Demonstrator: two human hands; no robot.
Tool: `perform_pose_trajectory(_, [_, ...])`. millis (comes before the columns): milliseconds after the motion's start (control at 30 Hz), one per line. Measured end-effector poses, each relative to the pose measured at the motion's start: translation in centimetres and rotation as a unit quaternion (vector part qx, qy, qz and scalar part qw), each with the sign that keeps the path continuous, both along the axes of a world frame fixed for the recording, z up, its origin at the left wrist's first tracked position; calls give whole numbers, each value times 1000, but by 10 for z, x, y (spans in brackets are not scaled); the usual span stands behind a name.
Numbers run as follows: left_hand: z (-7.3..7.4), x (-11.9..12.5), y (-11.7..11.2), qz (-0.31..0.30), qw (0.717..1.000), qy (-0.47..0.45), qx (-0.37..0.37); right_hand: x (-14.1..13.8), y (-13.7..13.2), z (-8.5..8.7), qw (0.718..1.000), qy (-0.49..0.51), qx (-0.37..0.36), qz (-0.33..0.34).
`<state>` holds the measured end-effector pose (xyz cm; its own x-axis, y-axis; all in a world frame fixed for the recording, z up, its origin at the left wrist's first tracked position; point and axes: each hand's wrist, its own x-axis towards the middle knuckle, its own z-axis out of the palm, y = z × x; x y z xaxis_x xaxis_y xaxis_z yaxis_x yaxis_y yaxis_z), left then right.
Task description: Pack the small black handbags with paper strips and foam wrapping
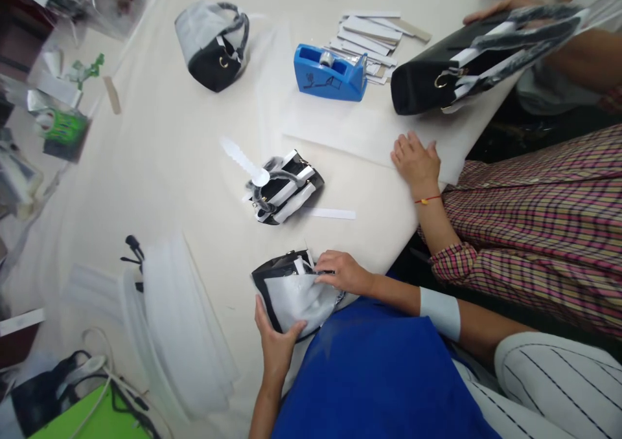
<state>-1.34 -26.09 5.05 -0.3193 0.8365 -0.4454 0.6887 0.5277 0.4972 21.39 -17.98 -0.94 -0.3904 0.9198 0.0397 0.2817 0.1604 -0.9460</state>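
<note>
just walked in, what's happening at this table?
The person holds a small paper-wrapped black bag at the table edge: left hand grips its lower end, right hand is at its top. A co-worker's hand lies flat on a white sheet. A second bag lies mid-table, a third bag farther off, near a blue tape dispenser.

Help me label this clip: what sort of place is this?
Probably a handbag packing bench: paper-wrapped black bags like the held bag, a blue tape dispenser, stacked white card strips.

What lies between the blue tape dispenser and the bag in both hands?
Head view: a small black-and-white bag and a paper strip lie there, beyond the held bag.
</note>
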Motion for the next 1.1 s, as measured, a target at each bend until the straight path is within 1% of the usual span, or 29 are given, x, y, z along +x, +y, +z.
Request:
perform_pose_trajectory(200, [2,1,5,0,1000,5,-27,-15,-5,-2,999,11,42,-24])
perform_pose_trajectory(300, [0,2,6,10,999,11,-39,-18,-6,0,999,-2,34,-21])
perform_pose_trajectory(367, [-1,2,5,16,999,17,-45,-15,-7,5,1000,-7,0,-17])
perform_pose_trajectory(467, [-3,1,3,31,997,22,-60,-7,-8,17,996,1,-81,-27])
perform_pose_trajectory(567, [-6,-2,0,39,996,21,-74,3,-5,29,983,28,-170,-55])
perform_pose_trajectory(633, [-8,-4,-1,38,996,25,-77,7,0,32,974,36,-214,-62])
perform_pose_trajectory(767, [-9,-8,-2,41,994,33,-97,6,11,31,965,11,-260,-33])
perform_pose_trajectory(900, [-5,-6,1,53,990,40,-124,6,22,26,955,-12,-297,-1])
perform_pose_trajectory(1000, [-1,0,7,72,986,47,-140,9,30,23,948,-2,-316,41])
perform_pose_trajectory(1100, [4,5,13,103,980,45,-166,12,37,19,943,22,-321,84])
